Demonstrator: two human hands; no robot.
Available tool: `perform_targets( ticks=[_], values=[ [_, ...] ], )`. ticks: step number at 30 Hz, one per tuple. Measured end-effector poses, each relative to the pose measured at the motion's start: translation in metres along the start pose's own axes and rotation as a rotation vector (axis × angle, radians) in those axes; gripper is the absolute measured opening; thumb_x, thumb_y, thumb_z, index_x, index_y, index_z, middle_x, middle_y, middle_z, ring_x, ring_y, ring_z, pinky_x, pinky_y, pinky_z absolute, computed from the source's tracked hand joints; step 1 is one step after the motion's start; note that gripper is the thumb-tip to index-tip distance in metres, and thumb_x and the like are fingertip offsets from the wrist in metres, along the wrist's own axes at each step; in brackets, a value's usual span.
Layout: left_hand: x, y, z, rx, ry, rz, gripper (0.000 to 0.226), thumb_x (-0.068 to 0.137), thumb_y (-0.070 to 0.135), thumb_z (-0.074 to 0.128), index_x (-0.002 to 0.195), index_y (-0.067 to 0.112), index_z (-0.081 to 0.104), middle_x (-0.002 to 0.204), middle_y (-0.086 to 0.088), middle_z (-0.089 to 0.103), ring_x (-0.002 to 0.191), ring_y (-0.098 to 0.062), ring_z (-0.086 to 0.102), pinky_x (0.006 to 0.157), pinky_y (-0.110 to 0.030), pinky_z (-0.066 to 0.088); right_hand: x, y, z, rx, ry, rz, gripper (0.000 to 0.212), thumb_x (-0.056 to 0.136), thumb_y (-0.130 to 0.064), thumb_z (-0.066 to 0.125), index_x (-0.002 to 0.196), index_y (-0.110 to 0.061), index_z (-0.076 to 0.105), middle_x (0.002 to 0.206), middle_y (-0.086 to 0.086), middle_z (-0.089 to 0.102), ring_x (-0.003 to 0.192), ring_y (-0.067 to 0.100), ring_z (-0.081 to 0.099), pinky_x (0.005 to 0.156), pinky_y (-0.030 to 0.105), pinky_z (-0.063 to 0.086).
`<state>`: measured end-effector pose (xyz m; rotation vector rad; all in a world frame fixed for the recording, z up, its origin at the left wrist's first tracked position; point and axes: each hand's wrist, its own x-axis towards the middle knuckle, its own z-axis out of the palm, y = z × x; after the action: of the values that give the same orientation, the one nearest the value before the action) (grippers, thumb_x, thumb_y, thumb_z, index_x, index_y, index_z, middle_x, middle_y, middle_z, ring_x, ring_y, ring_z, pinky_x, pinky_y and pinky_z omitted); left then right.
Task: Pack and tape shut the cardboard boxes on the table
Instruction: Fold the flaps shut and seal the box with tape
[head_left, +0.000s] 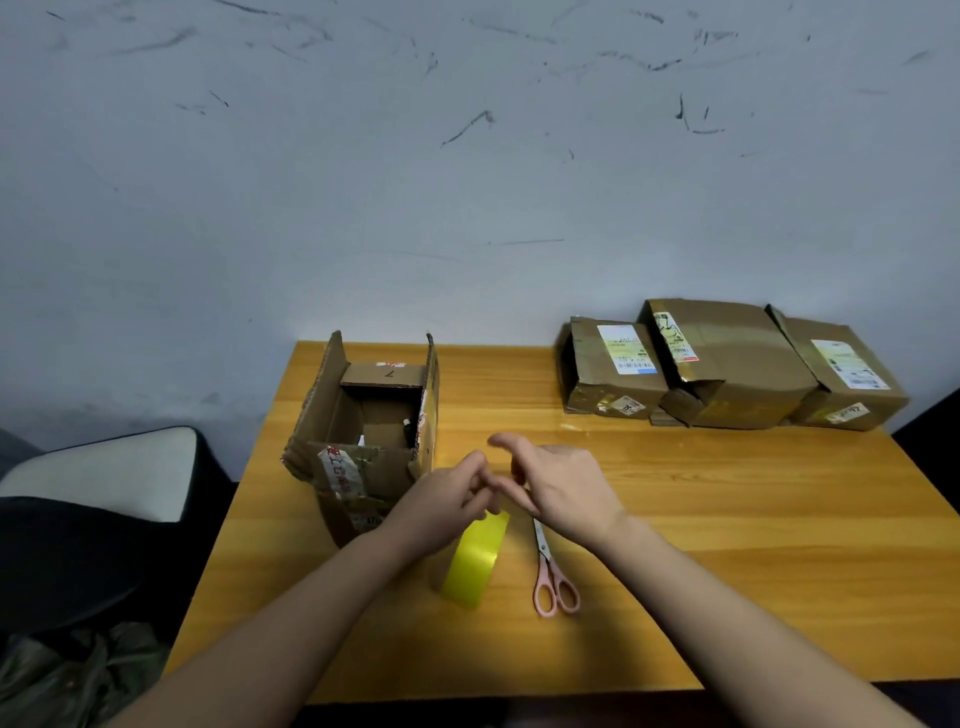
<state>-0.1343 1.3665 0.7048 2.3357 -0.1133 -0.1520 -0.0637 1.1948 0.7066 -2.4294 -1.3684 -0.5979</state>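
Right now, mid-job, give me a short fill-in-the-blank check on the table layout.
1. The tape roll is coloured ____.
2. The scissors with pink handles lie to the ____ of the tape roll.
3. The flaps of the box at the left stand ____.
4. The number of shut boxes by the wall is ____.

Missing words: yellow; right; open; three

- Bare surface (727, 545) lies open right of the scissors (551, 571).
- The open box (363, 441) (flaps upright) blocks the left; three closed boxes (727, 364) line the far right edge.
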Motion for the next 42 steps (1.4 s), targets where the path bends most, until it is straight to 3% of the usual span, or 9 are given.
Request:
perform_targets(
  ticks=[4, 6, 9, 12, 22, 26, 30, 37, 42],
  values=[
    [-0.004, 0.0, 0.002, -0.023, 0.019, -0.011, 0.015, 0.1, 0.029, 0.045, 0.089, 0.018, 0.045, 0.089, 0.01, 0.072, 0.078, -0.004, 0.067, 0.074, -0.037, 0.055, -0.03, 0.001, 0.008, 0.365, -0.018, 0.903, 0.036, 0.095, -0.058, 0.035, 0.116, -0.032, 0.045, 0.084, -0.008, 0.068, 0.07, 0.016, 0.066, 0.07, 0.036, 0.054],
    [-0.006, 0.0, 0.002, -0.039, 0.027, -0.034, 0.02, 0.102, 0.03, 0.039, 0.091, 0.015, 0.047, 0.088, 0.011, 0.071, 0.079, -0.003, 0.067, 0.074, -0.037, 0.055, -0.052, 0.003, 0.026, 0.278, -0.338, 1.054, 0.03, 0.098, -0.051, 0.037, 0.107, -0.026, 0.051, 0.091, 0.001, 0.07, 0.08, 0.023, 0.067, 0.075, 0.037, 0.054],
    [-0.007, -0.001, 0.001, -0.047, 0.027, -0.065, 0.023, 0.103, 0.03, 0.034, 0.094, 0.015, 0.048, 0.089, 0.012, 0.069, 0.081, -0.003, 0.067, 0.074, -0.036, 0.056, -0.083, -0.007, 0.054, 0.112, -0.798, 1.01, 0.03, 0.099, -0.039, 0.039, 0.108, -0.019, 0.06, 0.111, 0.006, 0.067, 0.1, 0.027, 0.064, 0.076, 0.032, 0.048],
    [-0.011, -0.004, 0.001, -0.07, 0.047, -0.066, 0.024, 0.103, 0.03, 0.033, 0.094, 0.015, 0.049, 0.09, 0.011, 0.069, 0.081, -0.003, 0.067, 0.072, -0.035, 0.057, -0.098, -0.018, 0.065, 0.088, -0.852, 1.058, 0.037, 0.101, -0.043, 0.035, 0.121, -0.017, 0.052, 0.121, 0.004, 0.062, 0.109, 0.025, 0.062, 0.081, 0.031, 0.046],
    [-0.016, -0.005, 0.003, -0.126, 0.049, -0.087, 0.023, 0.103, 0.03, 0.034, 0.094, 0.015, 0.049, 0.092, 0.007, 0.07, 0.083, -0.005, 0.069, 0.074, -0.039, 0.057, -0.11, -0.019, 0.069, -0.016, -0.842, 1.072, 0.038, 0.1, -0.045, 0.036, 0.115, -0.022, 0.062, 0.117, 0.002, 0.066, 0.108, 0.023, 0.063, 0.082, 0.028, 0.048],
    [-0.016, -0.007, 0.001, -0.117, 0.039, -0.073, 0.023, 0.103, 0.03, 0.035, 0.091, 0.016, 0.048, 0.091, 0.008, 0.07, 0.083, -0.005, 0.068, 0.074, -0.04, 0.057, -0.123, -0.001, 0.059, 0.422, -0.6, 1.202, 0.01, 0.086, -0.025, 0.066, 0.091, -0.016, 0.068, 0.078, 0.004, 0.072, 0.073, 0.015, 0.069, 0.064, 0.03, 0.047],
    [-0.017, -0.01, 0.0, -0.1, 0.033, -0.047, 0.023, 0.103, 0.028, 0.035, 0.088, 0.017, 0.047, 0.09, 0.011, 0.071, 0.083, -0.003, 0.068, 0.073, -0.041, 0.056, -0.124, 0.011, 0.022, 0.963, -0.341, 1.257, 0.005, 0.089, 0.005, 0.06, 0.091, 0.0, 0.058, 0.059, 0.005, 0.057, 0.038, 0.006, 0.052, 0.043, 0.02, 0.043],
    [-0.016, -0.009, -0.001, -0.085, 0.036, -0.056, 0.023, 0.103, 0.028, 0.036, 0.09, 0.016, 0.051, 0.089, 0.013, 0.071, 0.084, 0.0, 0.066, 0.075, -0.04, 0.055, -0.121, 0.029, -0.023, 0.707, -0.73, 0.863, 0.061, 0.066, -0.051, 0.083, 0.095, -0.013, 0.045, 0.073, -0.009, 0.048, 0.06, 0.004, 0.036, 0.055, 0.019, 0.028],
    [-0.016, -0.005, 0.0, -0.057, 0.027, -0.042, 0.022, 0.103, 0.029, 0.035, 0.087, 0.022, 0.049, 0.09, 0.012, 0.071, 0.085, 0.0, 0.066, 0.075, -0.04, 0.055, -0.105, 0.032, -0.022, 0.408, -0.81, 0.666, 0.063, 0.063, -0.067, 0.074, 0.093, -0.022, 0.043, 0.081, -0.012, 0.05, 0.069, 0.006, 0.043, 0.058, 0.025, 0.031]
  ],
)
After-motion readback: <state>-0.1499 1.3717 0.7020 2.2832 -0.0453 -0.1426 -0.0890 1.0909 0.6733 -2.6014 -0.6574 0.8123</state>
